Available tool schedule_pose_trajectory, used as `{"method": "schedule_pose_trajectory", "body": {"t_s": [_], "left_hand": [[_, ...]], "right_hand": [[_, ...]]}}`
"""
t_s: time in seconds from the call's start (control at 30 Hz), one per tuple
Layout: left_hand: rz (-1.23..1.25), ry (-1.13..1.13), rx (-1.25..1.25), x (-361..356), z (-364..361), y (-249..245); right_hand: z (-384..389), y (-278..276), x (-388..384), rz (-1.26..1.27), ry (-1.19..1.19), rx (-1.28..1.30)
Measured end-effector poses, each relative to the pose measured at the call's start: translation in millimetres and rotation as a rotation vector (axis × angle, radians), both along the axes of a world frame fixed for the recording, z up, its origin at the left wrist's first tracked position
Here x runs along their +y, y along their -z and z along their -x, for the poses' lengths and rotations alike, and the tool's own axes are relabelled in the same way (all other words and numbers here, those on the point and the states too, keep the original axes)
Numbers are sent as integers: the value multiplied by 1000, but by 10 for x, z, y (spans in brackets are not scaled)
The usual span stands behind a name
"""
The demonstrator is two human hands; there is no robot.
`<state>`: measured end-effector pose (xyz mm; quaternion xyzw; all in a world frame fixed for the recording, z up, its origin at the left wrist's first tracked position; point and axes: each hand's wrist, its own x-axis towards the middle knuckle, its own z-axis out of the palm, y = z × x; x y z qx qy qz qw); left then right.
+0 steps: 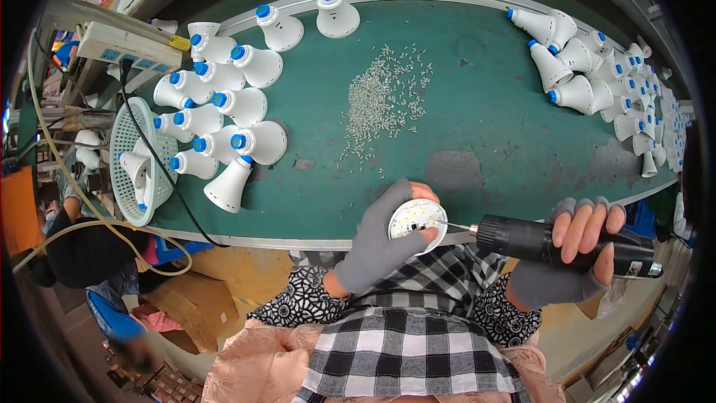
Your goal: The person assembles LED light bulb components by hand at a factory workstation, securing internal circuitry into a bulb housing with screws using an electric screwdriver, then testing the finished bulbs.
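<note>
The LED bulb housing (418, 218) sits at the near edge of the green conveyor belt (492, 127), with its round LED board facing up. Your left hand (377, 246), in a grey fingerless glove, is wrapped tightly around it. Your right hand (578, 250) is closed firmly on the black electric screwdriver (522, 239), and the thin bit rests on the board. Loose screws (388, 101) are scattered mid-belt. White bulb housings with blue caps (224, 104) are clustered to your left beside a mesh basket (130, 172), and more housings (589, 67) are piled to your right.
</note>
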<state>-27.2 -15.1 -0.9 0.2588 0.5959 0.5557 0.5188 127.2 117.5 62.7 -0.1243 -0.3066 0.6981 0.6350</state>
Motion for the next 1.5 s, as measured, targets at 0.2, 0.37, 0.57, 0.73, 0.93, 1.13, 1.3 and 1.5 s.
{"method": "schedule_pose_trajectory", "body": {"t_s": [0.2, 0.37, 0.57, 0.73, 0.93, 1.13, 1.3, 1.5], "left_hand": [[-24, 9, 17, -15, 1, 27], [-22, 12, 22, -13, -3, 24], [-36, 29, 67, -9, 0, 38], [-47, 30, 85, -9, -6, 48], [-41, 15, 77, 0, -22, 27], [-53, 9, 228, 9, -59, 33], [-32, -1, 186, 10, -59, 4], [-3, 18, 209, 8, -59, -5]], "right_hand": [[-1, 51, 24, 4, -14, -32], [-15, 81, 43, 10, -23, -39], [-3, 98, 43, 29, 6, -43], [-16, 90, 36, 2, 6, -45], [-4, 49, -85, -60, 67, -84], [-58, -71, -263, -198, 71, -237], [-15, -126, -307, -194, 60, -272], [86, -232, -332, -179, 68, -302]]}}
